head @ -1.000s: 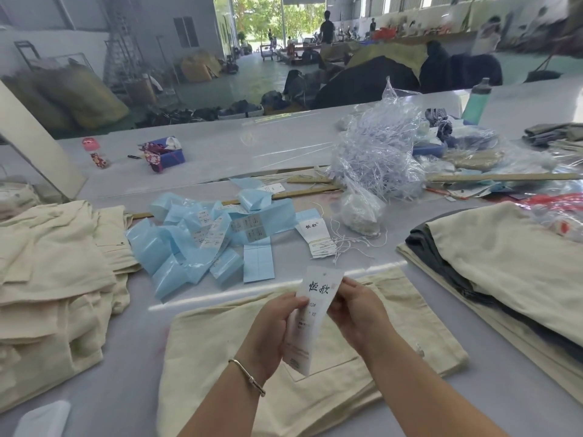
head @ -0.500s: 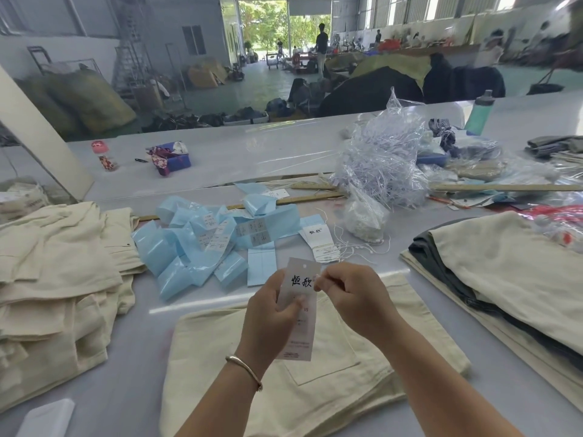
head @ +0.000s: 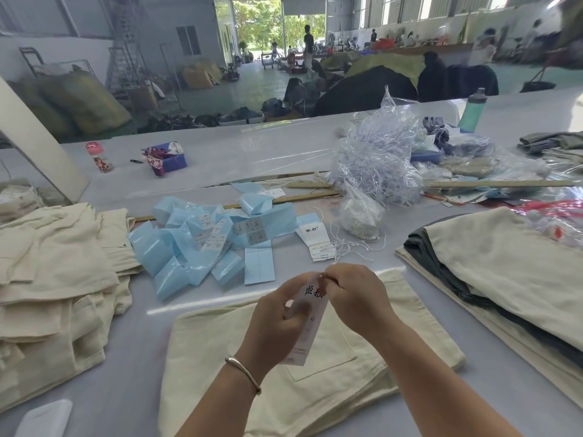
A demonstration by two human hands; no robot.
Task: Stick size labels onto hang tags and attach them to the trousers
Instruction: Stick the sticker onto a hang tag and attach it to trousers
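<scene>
Above the near edge of the tabletop (head: pixel 120 367), the person's two hands meet on one hang tag (head: pixel 310 313): the left hand (head: pixel 277 323) has thumb and fingers curled round the tag's long side at about mid-height, while the right hand (head: pixel 356 298) pinches at the tag's top corner, where a red string end seems to show between the fingertips, though that detail is too small to be sure of. The tag is held upright and slightly tilted, clear of the cloth below. It looks like thin white card: light, stiff enough to stand unsupported, yet likely to crease if squeezed across its face, so the long edges are the sensible place for the grip, leaving the printed face free for a label. Any loop or string at the top is fine and limp, and probably calls for a fingertip pinch. Directly beneath lies a folded pair of cream trousers (head: pixel 315 389), soft and floppy, with a stitched pocket facing up. Farther toward the middle of the tabletop sits a heap of blue label backing (head: pixel 176 253) carrying small white size labels, and just beside it a small stack of spare tags (head: pixel 318 244) with loose white strings. More cream trousers are piled at the left edge (head: pixel 47 263), another stack at the right edge (head: pixel 504 272).
</scene>
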